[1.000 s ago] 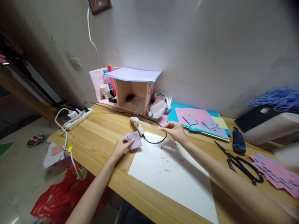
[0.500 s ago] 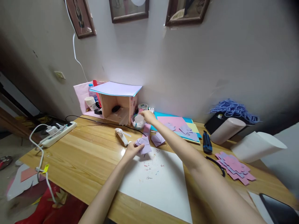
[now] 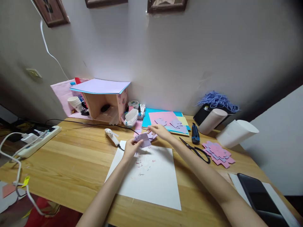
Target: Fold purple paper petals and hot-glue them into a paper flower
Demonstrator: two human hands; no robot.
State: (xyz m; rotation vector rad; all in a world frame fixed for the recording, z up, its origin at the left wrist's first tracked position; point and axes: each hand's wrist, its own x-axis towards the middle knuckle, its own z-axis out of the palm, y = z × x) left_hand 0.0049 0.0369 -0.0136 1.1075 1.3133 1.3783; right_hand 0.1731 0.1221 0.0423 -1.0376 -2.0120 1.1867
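And here's the folded purple paper, up over the far edge of the white sheet, the left hand pinching it between thumb and fingers! The right hand is close beside it, fingers bent; whether they grip anything, one can't tell. Under it all, a pale wooden table, glue gun lying to the left, scissors and blue cutter right. Behind, a roofed box near the grey wall, picture frames hanging above!
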